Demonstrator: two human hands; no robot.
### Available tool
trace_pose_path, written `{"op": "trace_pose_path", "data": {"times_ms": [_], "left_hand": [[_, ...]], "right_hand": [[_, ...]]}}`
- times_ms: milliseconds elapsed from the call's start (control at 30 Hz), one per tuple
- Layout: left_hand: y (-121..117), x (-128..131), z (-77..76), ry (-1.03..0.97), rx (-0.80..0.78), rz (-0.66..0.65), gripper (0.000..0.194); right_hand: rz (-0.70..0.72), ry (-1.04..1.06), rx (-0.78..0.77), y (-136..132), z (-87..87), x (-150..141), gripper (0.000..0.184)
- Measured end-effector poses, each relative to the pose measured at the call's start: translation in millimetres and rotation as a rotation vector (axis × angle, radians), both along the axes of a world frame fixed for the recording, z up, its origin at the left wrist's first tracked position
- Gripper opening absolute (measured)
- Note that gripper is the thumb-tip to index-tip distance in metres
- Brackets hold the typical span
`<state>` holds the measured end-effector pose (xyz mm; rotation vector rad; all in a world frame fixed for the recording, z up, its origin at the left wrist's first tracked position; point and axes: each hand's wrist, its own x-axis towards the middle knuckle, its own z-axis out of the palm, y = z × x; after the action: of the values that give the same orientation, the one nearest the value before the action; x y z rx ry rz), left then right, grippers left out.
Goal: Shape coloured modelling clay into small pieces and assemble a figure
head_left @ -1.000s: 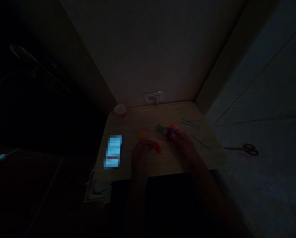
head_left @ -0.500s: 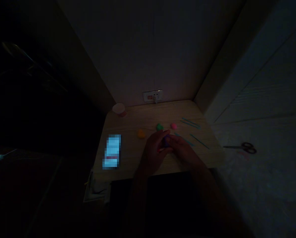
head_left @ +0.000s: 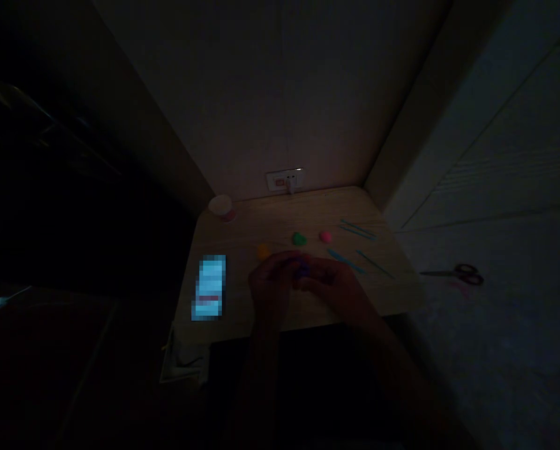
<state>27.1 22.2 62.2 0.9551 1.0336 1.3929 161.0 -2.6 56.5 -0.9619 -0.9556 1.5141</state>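
Just below the middle of the frame, a small purple lump [head_left: 303,269] is pinched between the fingers of the left hand [head_left: 269,281] and the right hand [head_left: 334,281]. It is deep violet with a brighter bluish patch; fingers cover much of it, and in this dim light its outline seems uneven, though that is hard to judge. Higher in the frame lie a knobbly green lump [head_left: 299,239] and a smooth, rounded pink lump [head_left: 325,237]; left of centre, an orange lump [head_left: 262,251] shows beside the left hand.

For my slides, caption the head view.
Fingers of left hand and right hand hold a purple lump over a table, near a green lump and a pink lump.
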Motion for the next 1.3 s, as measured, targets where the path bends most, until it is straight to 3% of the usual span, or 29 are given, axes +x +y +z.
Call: {"op": "trace_pose_path", "data": {"times_ms": [133, 300, 500, 667, 833, 1000, 1033, 1133, 1300], "left_hand": [[-2, -4, -2.0, -0.005, 0.066, -0.075, 0.014], [-2, -18, -10.4, 0.184, 0.262, -0.306, 0.049], [9, -23, -6.0, 0.557, 0.524, -0.312, 0.038], [16, -22, -6.4, 0.676, 0.671, -0.363, 0.045], [27, -24, -21.5, 0.695, 0.646, -0.309, 0.028], [46, -20, -36.8, 0.719, 0.5, -0.109, 0.019], [50, -18, -38.2, 0.742, 0.482, -0.071, 0.02], [62, -10, -39.2, 0.852, 0.492, 0.021, 0.026], [71, -2, -36.8, 0.991, 0.46, 0.054, 0.041]], "right_hand": [[-0.067, -0.068, 0.033, 3, 0.5, -1, 0.021], [-0.096, -0.185, 0.049, 10, -0.3, 9, 0.026], [-0.041, -0.231, 0.093, 14, -3.8, 13, 0.028], [-0.033, -0.287, 0.169, 13, -9.5, 12, 0.038], [0.063, -0.465, 0.248, 22, -20.5, 19, 0.047], [-0.226, -1.021, 0.263, 56, -16.3, 26, 0.026], [-0.227, -1.114, 0.291, 64, -14.7, 24, 0.023], [-0.071, -1.361, 0.408, 86, -12.9, 12, 0.033], [0.047, -1.527, 0.328, 105, -23.3, 1, 0.03]]}}
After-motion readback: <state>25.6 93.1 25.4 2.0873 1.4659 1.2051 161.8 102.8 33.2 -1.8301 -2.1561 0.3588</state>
